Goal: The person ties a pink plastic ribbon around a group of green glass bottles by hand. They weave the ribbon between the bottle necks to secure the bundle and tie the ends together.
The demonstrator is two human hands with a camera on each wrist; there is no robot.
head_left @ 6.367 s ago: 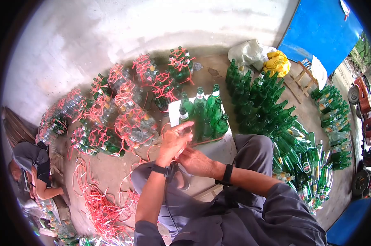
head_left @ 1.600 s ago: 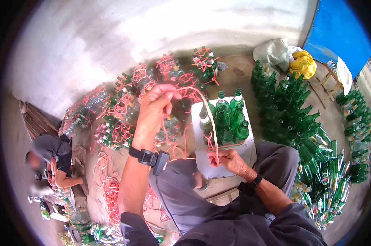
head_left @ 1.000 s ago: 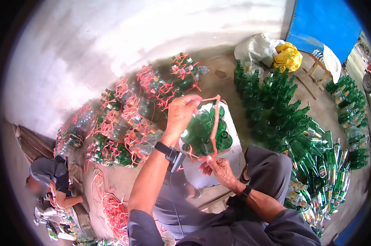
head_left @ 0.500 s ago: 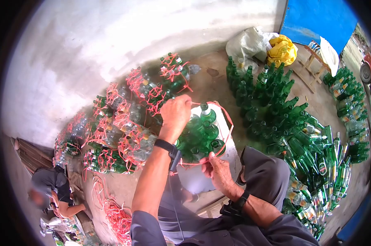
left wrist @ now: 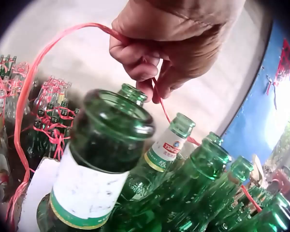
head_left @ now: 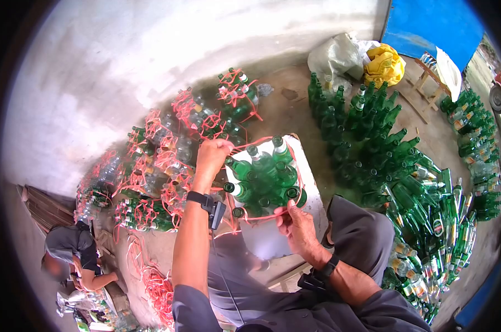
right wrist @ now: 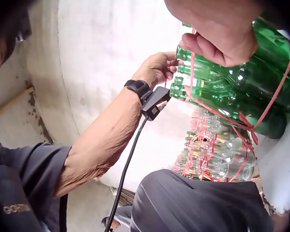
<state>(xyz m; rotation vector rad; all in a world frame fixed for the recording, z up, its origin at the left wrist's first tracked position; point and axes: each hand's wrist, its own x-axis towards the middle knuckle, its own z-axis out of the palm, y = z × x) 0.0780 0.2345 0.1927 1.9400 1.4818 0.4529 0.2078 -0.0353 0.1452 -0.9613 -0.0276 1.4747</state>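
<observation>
Several green bottles (head_left: 264, 177) stand in a cluster on a white board (head_left: 311, 188). A pink cord (head_left: 301, 166) loops around the cluster in the head view. My left hand (head_left: 212, 160) pinches the cord at the cluster's far left; in the left wrist view the hand (left wrist: 169, 43) holds it above the bottle necks. My right hand (head_left: 299, 229) pinches the cord at the near edge beside a bottle mouth. The right wrist view shows the right hand (right wrist: 222, 34) against the bottle necks, with a knot (right wrist: 250, 127) of cord lower on the bottles.
Cord-tied bottle bundles (head_left: 173, 155) stand to the left, and a tangle of pink cord (head_left: 159, 296) lies below them. Many loose green bottles (head_left: 367, 144) fill the right side. A yellow bag (head_left: 384, 65) lies farther back. Another person (head_left: 73, 249) is at the far left.
The cord loop has come down from above the bottles to around their upper parts. My left hand has moved left and slightly down; my right hand has stayed near the front edge.
</observation>
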